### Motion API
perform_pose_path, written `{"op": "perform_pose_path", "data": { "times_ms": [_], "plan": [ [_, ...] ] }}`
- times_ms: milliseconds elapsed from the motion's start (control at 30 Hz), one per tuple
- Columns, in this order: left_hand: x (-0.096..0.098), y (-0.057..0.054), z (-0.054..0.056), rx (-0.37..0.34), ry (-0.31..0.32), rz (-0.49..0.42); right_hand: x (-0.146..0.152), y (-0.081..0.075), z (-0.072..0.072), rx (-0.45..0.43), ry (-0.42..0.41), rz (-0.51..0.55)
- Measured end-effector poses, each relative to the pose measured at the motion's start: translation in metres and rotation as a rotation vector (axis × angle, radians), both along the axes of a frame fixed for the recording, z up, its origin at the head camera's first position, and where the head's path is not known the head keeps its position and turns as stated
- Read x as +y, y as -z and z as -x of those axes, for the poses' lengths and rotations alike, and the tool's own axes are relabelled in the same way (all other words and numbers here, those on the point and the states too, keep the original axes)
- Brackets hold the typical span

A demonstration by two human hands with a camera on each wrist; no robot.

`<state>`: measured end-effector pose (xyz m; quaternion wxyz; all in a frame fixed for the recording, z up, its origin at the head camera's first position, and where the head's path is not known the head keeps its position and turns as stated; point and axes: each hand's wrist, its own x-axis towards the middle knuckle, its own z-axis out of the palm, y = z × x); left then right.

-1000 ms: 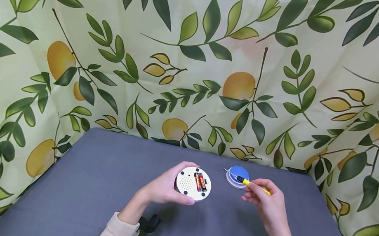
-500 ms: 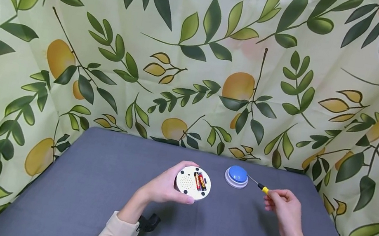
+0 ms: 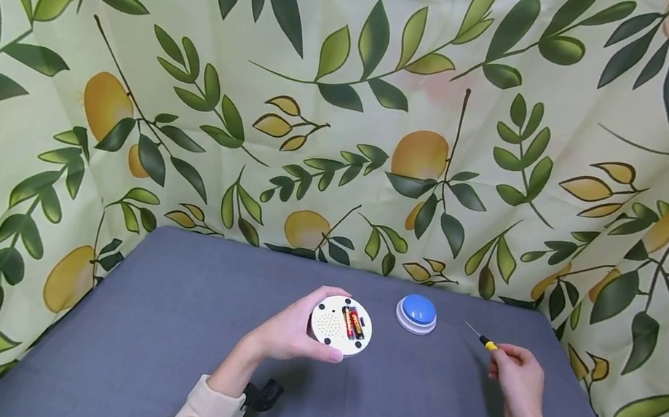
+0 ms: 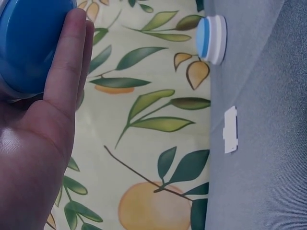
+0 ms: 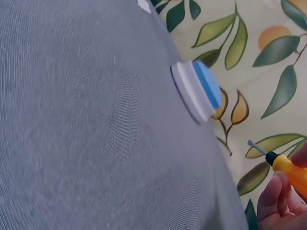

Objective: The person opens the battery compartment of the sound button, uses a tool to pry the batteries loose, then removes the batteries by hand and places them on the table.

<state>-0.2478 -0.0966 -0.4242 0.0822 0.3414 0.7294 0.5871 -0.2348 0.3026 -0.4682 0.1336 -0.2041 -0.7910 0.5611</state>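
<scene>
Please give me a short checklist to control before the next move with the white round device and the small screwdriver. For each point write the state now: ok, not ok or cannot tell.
1. Left hand grips the white round device firmly, underside up: ok.
2. Battery compartment is open and batteries are visible inside: ok.
3. Right hand holds the yellow screwdriver with the tip free: ok.
4. Screwdriver tip is close to the device: not ok, it is far to the right, beyond the blue button.
5. Small white cover piece lies on the grey table: ok.
6. A screw is ready for the cover: cannot tell, none is visible.
</scene>
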Motion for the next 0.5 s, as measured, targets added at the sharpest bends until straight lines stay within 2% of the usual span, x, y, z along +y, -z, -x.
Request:
{"op": "perform_pose_path", "data": {
  "times_ms": [300,500],
  "plan": [
    [-0.001,0.000,0.000,0.006,-0.008,0.005,0.009,0.015,0.007,-0.041,0.023,-0.133],
    [-0.002,0.000,0.000,0.011,-0.009,-0.001,0.012,0.022,0.012,-0.060,0.016,-0.171]
  ]
}}
